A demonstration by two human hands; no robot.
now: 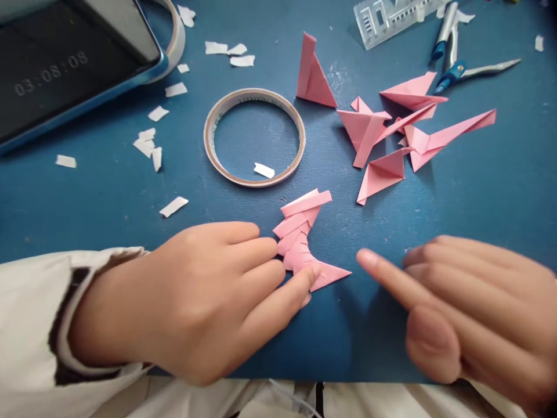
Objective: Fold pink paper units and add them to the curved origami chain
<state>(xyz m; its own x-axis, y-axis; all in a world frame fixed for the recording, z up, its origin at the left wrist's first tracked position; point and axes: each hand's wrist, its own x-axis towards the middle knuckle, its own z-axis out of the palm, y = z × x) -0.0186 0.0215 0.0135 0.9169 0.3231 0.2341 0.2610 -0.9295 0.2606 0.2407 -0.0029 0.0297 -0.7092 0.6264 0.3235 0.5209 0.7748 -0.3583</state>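
A curved chain of overlapping folded pink paper pieces [300, 239] lies on the blue table, ending in a sharp point at the right. My left hand [217, 296] holds it near its lower end, thumb and index finger closed on the paper and the other fingers against its left side. To the right of that point, my right hand [470, 307] is empty, with the index finger stretched out towards the paper and the thumb apart. Beyond them sit several loose folded pink paper pieces [365, 130], some standing and some leaning on one another.
A tape roll [209, 142] lies beyond the chain, with a paper scrap inside its ring. White scraps [176, 89] are scattered at left. A phone [78, 64] showing digits rests over another roll [177, 40]. A clear stencil ruler [391, 23] and a drawing compass [455, 72] lie far right.
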